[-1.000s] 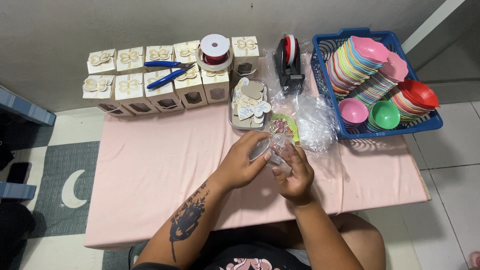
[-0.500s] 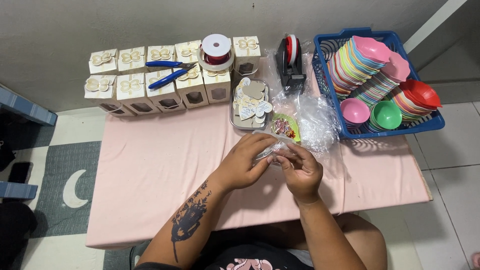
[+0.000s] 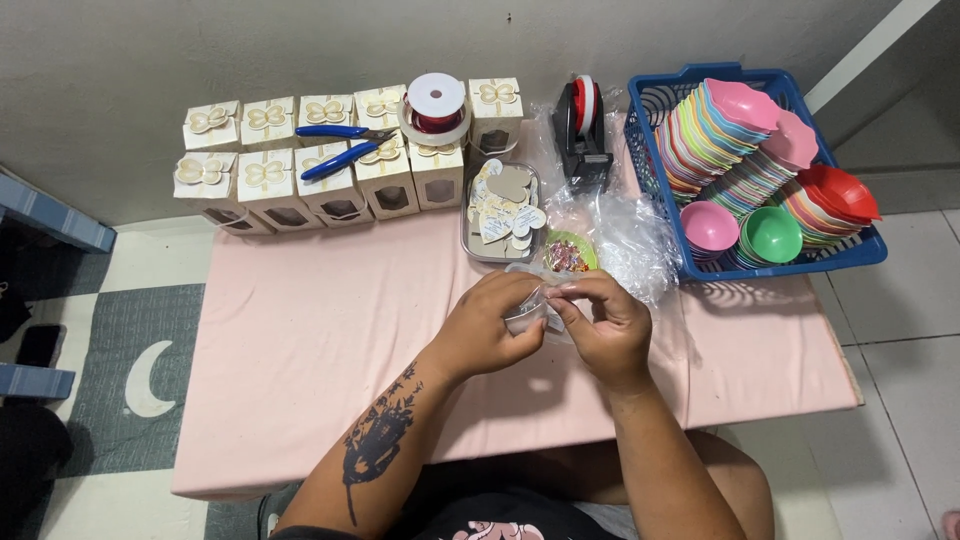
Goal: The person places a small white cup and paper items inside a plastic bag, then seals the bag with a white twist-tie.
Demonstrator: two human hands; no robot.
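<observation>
My left hand [image 3: 493, 326] and my right hand [image 3: 603, 325] meet above the pink table [image 3: 300, 340], both pinching a small clear plastic bag [image 3: 528, 310] between the fingertips. Just beyond the hands sits a small green bowl [image 3: 569, 251] with colourful bits in it, beside a crumpled heap of clear plastic bags [image 3: 625, 240]. A shallow tray of cream paper tags [image 3: 503, 208] lies behind that.
Two rows of cream gift boxes [image 3: 300, 170] with bows line the back left; blue pliers [image 3: 340, 150] and a ribbon spool [image 3: 436, 103] rest on them. A tape dispenser [image 3: 582, 125] stands at the back. A blue basket [image 3: 868, 247] of stacked coloured bowls fills the right end.
Both hands have shifted slightly left and closer together, still working the clear bag between the fingers. Nothing else on the table has moved.
</observation>
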